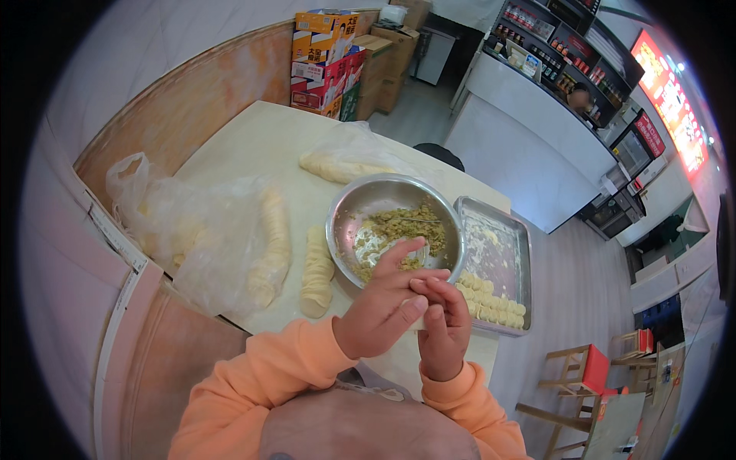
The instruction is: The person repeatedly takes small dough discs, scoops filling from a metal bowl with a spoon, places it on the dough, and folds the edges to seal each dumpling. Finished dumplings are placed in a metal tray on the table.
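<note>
My left hand and my right hand meet over the near rim of a steel bowl. Between their fingers shows a small pale piece, probably a dough wrapper, mostly hidden by the fingers. Green-brown minced filling lies in the bowl with a thin metal utensil in it. A stack of round dough wrappers lies on its side left of the bowl. Rows of small folded dumplings sit in the near part of a floured metal tray, right of the bowl.
Clear plastic bags with dough wrappers lie at the left of the cream table. Another bag with dough lies behind the bowl. Stacked cartons stand beyond the table. A person's head shows behind the white counter. Red-seated stools stand at right.
</note>
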### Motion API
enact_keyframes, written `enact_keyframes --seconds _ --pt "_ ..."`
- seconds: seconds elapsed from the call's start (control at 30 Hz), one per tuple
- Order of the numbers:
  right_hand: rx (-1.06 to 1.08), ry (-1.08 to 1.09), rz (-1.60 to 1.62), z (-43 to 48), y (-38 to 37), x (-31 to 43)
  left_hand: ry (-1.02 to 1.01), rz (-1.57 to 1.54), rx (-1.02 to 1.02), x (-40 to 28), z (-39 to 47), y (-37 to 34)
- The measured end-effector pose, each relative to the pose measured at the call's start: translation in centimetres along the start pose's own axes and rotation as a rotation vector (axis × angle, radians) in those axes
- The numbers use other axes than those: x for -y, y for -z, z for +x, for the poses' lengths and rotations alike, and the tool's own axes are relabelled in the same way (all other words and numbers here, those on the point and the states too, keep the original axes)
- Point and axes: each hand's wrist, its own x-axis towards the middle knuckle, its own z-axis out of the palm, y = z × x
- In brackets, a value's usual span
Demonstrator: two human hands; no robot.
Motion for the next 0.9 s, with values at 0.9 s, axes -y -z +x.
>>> enact_keyframes --seconds 0.9 --pt "0.205 0.310 -0.524 3.6 -1.2 -0.7 0.267 -0.233 -0.179 -1.6 -1.3 -1.9"
